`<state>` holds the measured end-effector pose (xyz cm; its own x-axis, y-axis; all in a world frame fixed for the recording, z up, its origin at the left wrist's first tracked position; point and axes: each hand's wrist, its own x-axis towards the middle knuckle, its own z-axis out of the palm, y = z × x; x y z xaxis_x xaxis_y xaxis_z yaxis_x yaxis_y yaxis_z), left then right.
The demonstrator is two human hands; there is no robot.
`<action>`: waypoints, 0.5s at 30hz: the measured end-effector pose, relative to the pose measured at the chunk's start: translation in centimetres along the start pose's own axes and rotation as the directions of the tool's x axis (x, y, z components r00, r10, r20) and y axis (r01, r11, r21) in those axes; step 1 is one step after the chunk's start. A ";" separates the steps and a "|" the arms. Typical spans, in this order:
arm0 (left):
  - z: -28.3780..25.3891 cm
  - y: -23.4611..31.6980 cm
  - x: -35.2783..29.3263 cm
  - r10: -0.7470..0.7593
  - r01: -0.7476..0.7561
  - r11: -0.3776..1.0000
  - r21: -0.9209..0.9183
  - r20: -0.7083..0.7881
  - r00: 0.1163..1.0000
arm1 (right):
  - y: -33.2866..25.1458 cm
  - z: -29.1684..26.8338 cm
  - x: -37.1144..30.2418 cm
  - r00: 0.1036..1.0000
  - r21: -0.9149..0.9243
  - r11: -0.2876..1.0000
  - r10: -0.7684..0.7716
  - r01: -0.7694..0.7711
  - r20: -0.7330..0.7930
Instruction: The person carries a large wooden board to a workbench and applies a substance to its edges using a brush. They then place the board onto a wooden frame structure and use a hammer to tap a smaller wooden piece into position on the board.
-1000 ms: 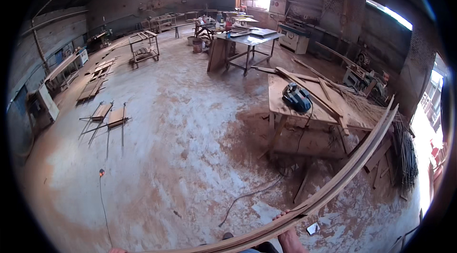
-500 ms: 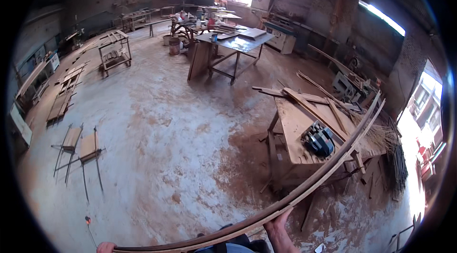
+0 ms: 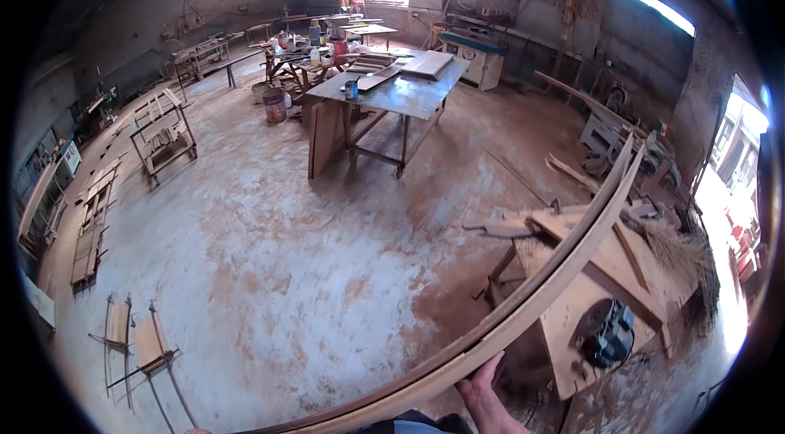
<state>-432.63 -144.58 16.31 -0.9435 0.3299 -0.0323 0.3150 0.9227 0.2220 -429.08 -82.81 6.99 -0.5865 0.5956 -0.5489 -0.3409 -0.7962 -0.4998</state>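
Observation:
Two long wooden planks (image 3: pixel 507 332) lie side by side in my grip, running from the lower left edge up to the right. They look curved in this wide view. My right hand (image 3: pixel 482 389) supports them from below near the middle, its thumb against the near plank's side. Of my left hand (image 3: pixel 196 431) only a sliver shows at the bottom edge, by the planks' near end; its fingers are mostly hidden. The planks' far part passes above a workbench (image 3: pixel 564 344) that carries a dark blue-green power tool (image 3: pixel 606 333) and several loose wood strips (image 3: pixel 625 295).
A metal-topped table (image 3: pixel 384 99) with boards and a blue can stands ahead. Two small clamped wooden panels (image 3: pixel 151 342) are at the lower left. A slatted wooden frame (image 3: pixel 94 221) lies farther left. Brushy material (image 3: pixel 670 250) and machinery (image 3: pixel 605 136) crowd the right side.
The view has shifted, so the workbench appears lower and farther right and the metal-topped table nearer. The planks remain held. My left hand has nearly left the picture at the bottom.

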 end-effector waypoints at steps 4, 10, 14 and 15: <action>0.8 -0.7 13.8 -0.117 0.122 0.993 -0.011 0.207 0.971 | 0.1 7.7 11.4 0.995 0.006 1.000 0.013 -0.013 0.100; 1.0 0.5 36.8 -0.191 0.200 0.980 -0.010 0.253 0.949 | 2.1 20.1 27.0 0.996 -0.021 1.000 0.003 -0.001 0.089; 2.1 -1.4 51.3 -0.132 0.173 0.983 -0.063 0.414 0.901 | 2.3 28.5 36.7 0.998 -0.054 0.998 -0.035 0.037 0.046; 1.9 -0.9 54.7 -0.123 0.176 0.980 -0.091 0.416 0.901 | 2.8 29.3 39.2 0.999 -0.074 0.996 -0.055 0.055 0.001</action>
<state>-484.33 -126.97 12.44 -0.8458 0.2669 -0.4620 0.1339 0.9443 0.3005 -474.56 -64.84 3.76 -0.5679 0.6381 -0.5199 -0.3172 -0.7525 -0.5772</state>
